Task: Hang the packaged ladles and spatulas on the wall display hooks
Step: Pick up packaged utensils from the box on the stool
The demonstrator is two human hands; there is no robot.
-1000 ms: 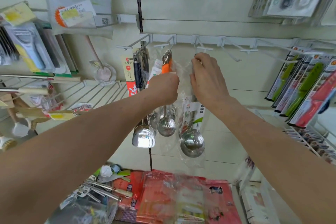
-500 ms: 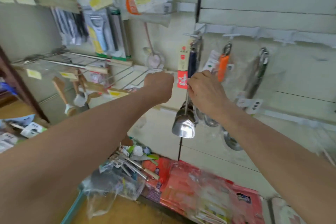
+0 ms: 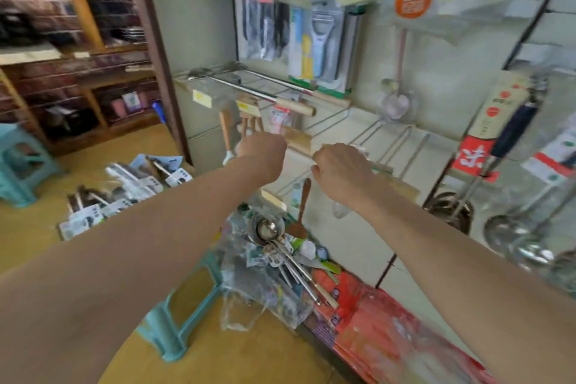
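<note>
Both my hands hang in mid-air in front of the wall display, fingers curled and holding nothing. My left hand [image 3: 262, 150] and my right hand [image 3: 338, 170] are level with each other and a short gap apart. Below them a heap of packaged ladles and spatulas [image 3: 276, 246] in clear plastic lies on a teal stool [image 3: 174, 330]. At the right edge several packaged ladles [image 3: 511, 227] hang from the wall hooks, beside a ladle with a red and cream label [image 3: 486, 134].
A second pile of carded packages [image 3: 124, 193] lies on the floor at left, near another teal stool [image 3: 18, 162]. Red plastic-wrapped goods [image 3: 380, 330] lie along the wall base. A wire shelf [image 3: 280, 93] with long utensils juts out ahead, below hanging peeler packs [image 3: 324, 40].
My right hand has let go of the ladle package on its hook. Both hands have come down and left, away from the hooks. My view has swung left and downward.
</note>
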